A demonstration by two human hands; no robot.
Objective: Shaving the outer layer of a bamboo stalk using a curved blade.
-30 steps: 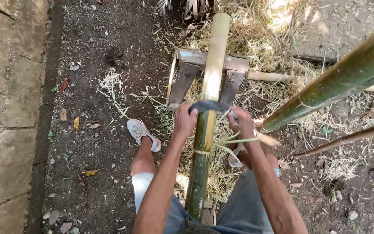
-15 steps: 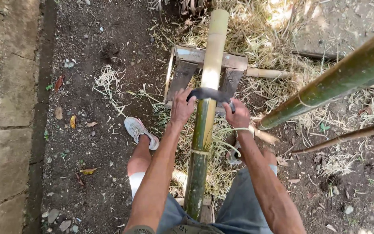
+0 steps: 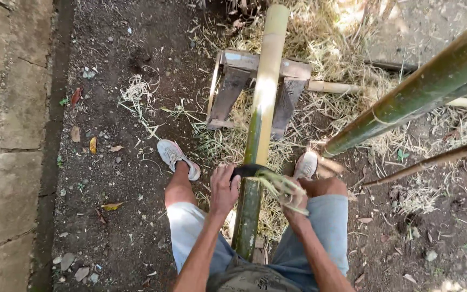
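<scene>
Bamboo pole (image 3: 260,124) lies lengthwise between my knees, its far end resting across the low wooden stand (image 3: 233,89) on the straw. My left hand (image 3: 224,189) is clamped on one handle of the dark curved blade (image 3: 247,171) that straddles the pole, and my right hand (image 3: 293,197) is closed on the other, with pale green shavings (image 3: 279,186) curling over it. Risk here, I'd say: the pole is round and only resting on that stand, so an uneven pull could roll it and skid the blade toward my knees.
</scene>
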